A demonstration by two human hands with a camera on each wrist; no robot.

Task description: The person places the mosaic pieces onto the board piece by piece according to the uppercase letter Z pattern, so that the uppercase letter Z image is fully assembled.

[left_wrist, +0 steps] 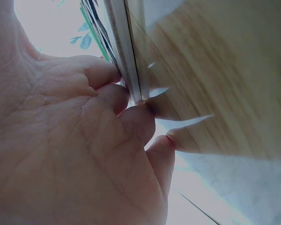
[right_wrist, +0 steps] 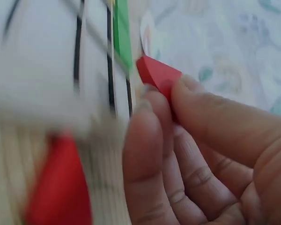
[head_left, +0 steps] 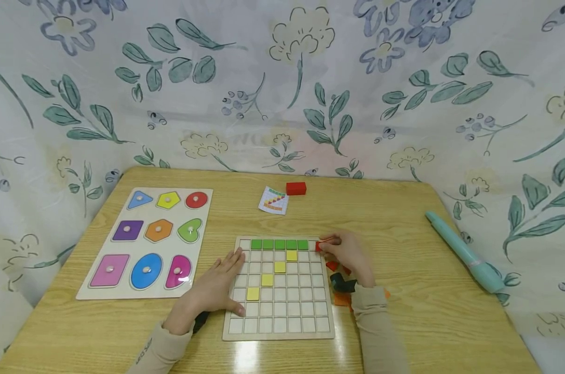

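Note:
A wooden grid board [head_left: 266, 325] with pale square cells lies before me. Several green tiles [head_left: 280, 244] line its far row, and several yellow tiles [head_left: 267, 280] form a diagonal. My left hand [head_left: 215, 286] rests along the board's left edge, fingers extended; close up, its fingertips meet the edge [left_wrist: 124, 47]. At the far right corner, my right hand [head_left: 350, 255] pinches a red tile [right_wrist: 160, 75] between thumb and fingers. The tile is at the board's corner; whether it touches a cell I cannot tell. Another red piece [right_wrist: 63, 183], blurred, lies below the right hand.
Loose red tiles [head_left: 332, 266] and orange tiles [head_left: 342, 299] lie right of the board, partly under the right wrist. Beyond it are a printed pattern card [head_left: 274, 201] and a red block [head_left: 296, 188]. A shape puzzle [head_left: 139, 244] sits left, a teal pen-like object [head_left: 465, 253] right.

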